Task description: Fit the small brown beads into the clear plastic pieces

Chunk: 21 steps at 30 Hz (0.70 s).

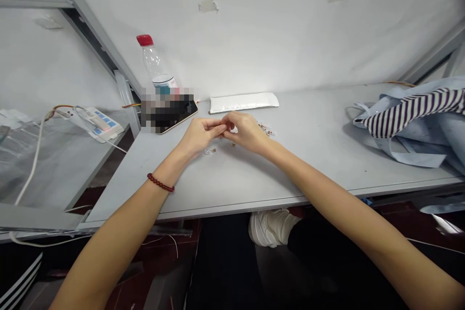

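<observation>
**Both hands pinched at table centre**

Left hand and right hand meet over the table. Both grips narrow; anything held is hidden, axis unreadable. Clear bead lies just below left hand; brown bits just beyond right.

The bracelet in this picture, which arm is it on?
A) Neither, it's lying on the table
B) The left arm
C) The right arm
B. The red beaded bracelet wraps the arm just behind the left hand.
</observation>
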Available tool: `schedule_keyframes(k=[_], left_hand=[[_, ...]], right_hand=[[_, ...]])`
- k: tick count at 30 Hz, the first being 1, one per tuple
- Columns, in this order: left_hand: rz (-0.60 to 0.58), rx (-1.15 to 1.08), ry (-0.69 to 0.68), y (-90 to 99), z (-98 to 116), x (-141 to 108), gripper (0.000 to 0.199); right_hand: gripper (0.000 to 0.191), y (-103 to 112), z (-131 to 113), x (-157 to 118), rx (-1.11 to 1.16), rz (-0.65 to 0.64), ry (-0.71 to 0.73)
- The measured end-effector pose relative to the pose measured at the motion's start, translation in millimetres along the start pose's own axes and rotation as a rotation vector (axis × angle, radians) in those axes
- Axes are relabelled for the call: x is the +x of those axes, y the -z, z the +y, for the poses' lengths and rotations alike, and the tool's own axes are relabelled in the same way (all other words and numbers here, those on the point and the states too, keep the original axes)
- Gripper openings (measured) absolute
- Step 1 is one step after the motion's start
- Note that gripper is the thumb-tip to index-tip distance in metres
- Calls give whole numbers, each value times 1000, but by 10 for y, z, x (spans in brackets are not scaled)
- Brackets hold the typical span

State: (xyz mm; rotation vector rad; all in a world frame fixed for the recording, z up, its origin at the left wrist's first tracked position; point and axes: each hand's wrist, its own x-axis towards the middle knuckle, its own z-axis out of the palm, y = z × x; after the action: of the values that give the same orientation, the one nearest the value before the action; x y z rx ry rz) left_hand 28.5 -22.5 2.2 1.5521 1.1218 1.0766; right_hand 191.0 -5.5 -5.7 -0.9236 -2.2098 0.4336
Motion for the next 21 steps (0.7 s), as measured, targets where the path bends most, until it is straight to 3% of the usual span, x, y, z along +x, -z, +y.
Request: schedule_keyframes(k=[6,10,14,18,21], left_hand=[[58,94,-17,26,-15,9,33],[119,419,-66,74,-49,16,22],[79,663,-145,73,-95,26,19],[21,683,-180,39,-110,30,19],[80,615,-148,93,-50,27,21]], right_hand=[[7,67,158,22,25,35,35],[4,128,293,38,-48,75,-24],[4,178,410,49,-63,106,-100],[5,194,436,49,-67,107,-119],[8,201,419,46,-69,92,-108]])
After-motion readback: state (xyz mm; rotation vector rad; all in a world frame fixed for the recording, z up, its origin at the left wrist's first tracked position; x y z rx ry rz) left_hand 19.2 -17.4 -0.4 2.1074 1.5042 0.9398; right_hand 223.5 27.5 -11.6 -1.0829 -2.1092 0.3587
